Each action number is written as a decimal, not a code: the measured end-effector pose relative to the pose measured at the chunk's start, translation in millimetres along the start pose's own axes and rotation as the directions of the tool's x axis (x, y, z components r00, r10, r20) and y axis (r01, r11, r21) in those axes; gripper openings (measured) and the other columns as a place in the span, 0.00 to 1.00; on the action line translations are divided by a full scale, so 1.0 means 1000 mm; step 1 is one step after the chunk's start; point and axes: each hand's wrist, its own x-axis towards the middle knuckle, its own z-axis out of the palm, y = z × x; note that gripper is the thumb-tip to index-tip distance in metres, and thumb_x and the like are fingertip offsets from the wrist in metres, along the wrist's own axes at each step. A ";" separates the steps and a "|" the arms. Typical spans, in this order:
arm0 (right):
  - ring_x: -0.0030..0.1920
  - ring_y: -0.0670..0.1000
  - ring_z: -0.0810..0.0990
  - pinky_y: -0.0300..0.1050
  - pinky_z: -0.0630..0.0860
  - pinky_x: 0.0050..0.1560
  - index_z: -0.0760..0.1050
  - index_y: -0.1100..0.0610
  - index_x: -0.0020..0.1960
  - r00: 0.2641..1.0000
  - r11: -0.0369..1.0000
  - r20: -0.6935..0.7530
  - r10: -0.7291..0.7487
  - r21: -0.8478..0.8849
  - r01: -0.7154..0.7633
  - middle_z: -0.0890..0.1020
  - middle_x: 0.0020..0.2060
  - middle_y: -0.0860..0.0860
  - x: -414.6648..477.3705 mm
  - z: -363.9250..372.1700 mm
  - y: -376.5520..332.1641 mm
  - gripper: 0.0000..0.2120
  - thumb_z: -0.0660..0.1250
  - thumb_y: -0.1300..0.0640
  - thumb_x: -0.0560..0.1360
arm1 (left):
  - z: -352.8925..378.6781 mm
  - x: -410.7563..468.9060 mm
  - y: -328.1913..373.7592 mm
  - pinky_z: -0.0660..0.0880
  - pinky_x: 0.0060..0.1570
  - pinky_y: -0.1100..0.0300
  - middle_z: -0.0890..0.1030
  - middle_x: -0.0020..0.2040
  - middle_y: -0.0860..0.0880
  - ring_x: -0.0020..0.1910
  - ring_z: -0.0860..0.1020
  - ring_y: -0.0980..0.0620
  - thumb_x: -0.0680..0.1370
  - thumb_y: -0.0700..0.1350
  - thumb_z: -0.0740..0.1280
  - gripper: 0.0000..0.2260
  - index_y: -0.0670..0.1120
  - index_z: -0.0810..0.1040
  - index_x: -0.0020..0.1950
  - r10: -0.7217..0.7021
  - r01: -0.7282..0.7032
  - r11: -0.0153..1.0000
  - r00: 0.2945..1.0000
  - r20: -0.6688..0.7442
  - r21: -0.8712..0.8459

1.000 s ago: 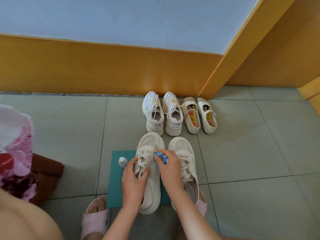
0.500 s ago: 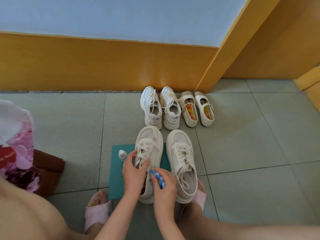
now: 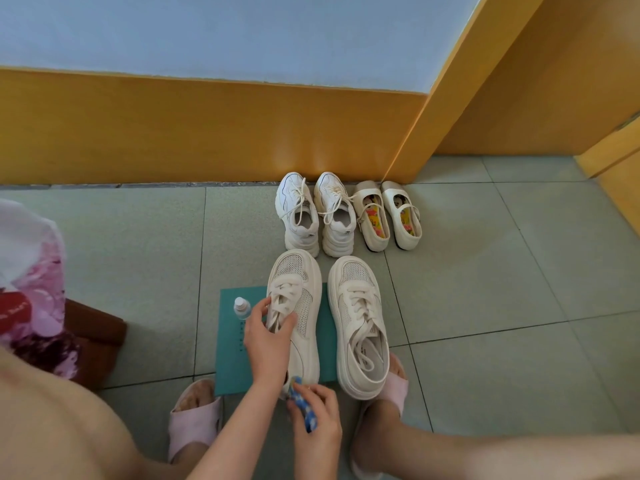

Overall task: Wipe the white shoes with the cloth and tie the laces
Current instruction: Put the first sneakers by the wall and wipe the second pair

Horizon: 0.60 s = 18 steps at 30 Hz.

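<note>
Head view, lower centre: our right hand [image 3: 317,415] has its fingers curled tight around the blue patterned cloth [image 3: 304,408], pressed at the heel of the left shoe [image 3: 294,317]. Our left hand [image 3: 268,341] grips this shoe over the laces [image 3: 284,299], fingers closed on it. We should hold it firm and rub with short strokes. The right shoe [image 3: 358,327] waits just beside, both partly on the teal mat [image 3: 230,355].
</note>
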 end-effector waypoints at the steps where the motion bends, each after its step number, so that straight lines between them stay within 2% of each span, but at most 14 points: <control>1: 0.46 0.34 0.77 0.22 0.69 0.49 0.76 0.26 0.45 0.999 1.000 0.016 0.028 0.006 -0.028 0.73 0.47 0.31 -0.003 0.000 0.001 0.31 0.72 0.63 0.61 | 0.000 0.000 0.000 0.72 0.60 0.50 0.76 0.59 0.49 0.58 0.73 0.49 0.71 0.44 0.73 0.21 0.49 0.73 0.63 -0.002 0.002 1.000 1.000 -0.001 0.002; 4: 0.43 0.34 0.78 0.22 0.70 0.46 0.76 0.25 0.39 0.986 0.993 0.112 0.120 0.003 -0.121 0.75 0.45 0.31 -0.011 -0.003 0.002 0.27 0.73 0.60 0.60 | 0.000 0.001 0.001 0.71 0.60 0.50 0.77 0.59 0.49 0.59 0.74 0.49 0.70 0.45 0.73 0.22 0.49 0.73 0.63 -0.008 0.008 1.000 1.000 -0.005 0.013; 6: 0.40 0.34 0.79 0.23 0.70 0.44 0.76 0.26 0.33 0.961 0.981 0.202 0.190 -0.010 -0.192 0.77 0.43 0.31 -0.016 -0.009 -0.002 0.28 0.75 0.62 0.59 | 0.002 0.001 0.002 0.71 0.60 0.50 0.76 0.59 0.48 0.59 0.73 0.48 0.70 0.45 0.74 0.23 0.49 0.73 0.63 -0.018 0.018 0.999 1.000 0.006 0.035; 7: 0.39 0.34 0.79 0.24 0.71 0.44 0.77 0.28 0.31 0.956 0.975 0.198 0.218 -0.005 -0.222 0.78 0.42 0.32 -0.017 -0.015 -0.005 0.28 0.77 0.64 0.59 | 0.003 0.000 0.003 0.71 0.60 0.50 0.76 0.59 0.47 0.59 0.73 0.47 0.70 0.46 0.74 0.23 0.49 0.72 0.63 -0.019 0.018 0.999 1.000 0.010 0.050; 10: 0.40 0.38 0.82 0.29 0.74 0.45 0.81 0.34 0.36 0.962 0.952 0.022 0.273 0.138 -0.273 0.83 0.40 0.39 0.002 -0.042 -0.026 0.16 0.77 0.55 0.58 | 0.007 -0.001 0.007 0.69 0.60 0.52 0.74 0.61 0.46 0.60 0.72 0.47 0.70 0.46 0.74 0.24 0.48 0.72 0.64 0.014 -0.015 0.994 1.000 0.014 0.104; 11: 0.41 0.40 0.82 0.31 0.75 0.46 0.83 0.38 0.38 0.955 0.937 -0.016 0.297 0.197 -0.288 0.84 0.40 0.41 0.013 -0.051 -0.033 0.15 0.78 0.57 0.61 | 0.009 -0.003 0.008 0.69 0.59 0.54 0.72 0.62 0.46 0.61 0.71 0.47 0.71 0.46 0.74 0.24 0.48 0.71 0.64 0.019 -0.021 0.992 1.000 0.015 0.124; 13: 0.43 0.42 0.83 0.35 0.77 0.46 0.85 0.48 0.43 0.943 0.899 0.001 0.332 0.303 -0.317 0.84 0.40 0.47 0.040 -0.067 -0.051 0.13 0.76 0.66 0.67 | 0.012 -0.006 0.010 0.67 0.55 0.56 0.70 0.63 0.45 0.62 0.69 0.46 0.71 0.47 0.73 0.24 0.48 0.70 0.65 0.026 -0.029 0.984 1.000 0.017 0.177; 14: 0.43 0.41 0.83 0.33 0.77 0.45 0.84 0.53 0.45 0.946 0.888 0.031 0.322 0.336 -0.313 0.84 0.41 0.47 0.055 -0.073 -0.060 0.11 0.73 0.68 0.69 | 0.014 -0.008 0.011 0.66 0.54 0.57 0.70 0.63 0.45 0.62 0.69 0.45 0.72 0.47 0.72 0.24 0.48 0.70 0.65 0.031 -0.034 0.977 0.999 0.017 0.210; 16: 0.45 0.40 0.82 0.30 0.76 0.45 0.82 0.56 0.49 0.963 0.908 0.084 0.255 0.322 -0.268 0.83 0.45 0.48 0.079 -0.079 -0.077 0.09 0.71 0.66 0.71 | 0.016 -0.009 0.011 0.67 0.53 0.56 0.69 0.64 0.45 0.62 0.69 0.45 0.72 0.48 0.71 0.24 0.49 0.69 0.66 0.037 -0.040 0.965 0.999 0.018 0.258; 18: 0.49 0.42 0.82 0.33 0.76 0.50 0.81 0.57 0.52 0.970 0.927 0.112 0.215 0.290 -0.239 0.83 0.48 0.49 0.098 -0.078 -0.084 0.09 0.71 0.63 0.72 | 0.016 -0.010 0.011 0.69 0.55 0.53 0.68 0.66 0.45 0.63 0.69 0.44 0.72 0.49 0.71 0.25 0.49 0.68 0.67 0.025 -0.034 0.961 0.999 0.038 0.274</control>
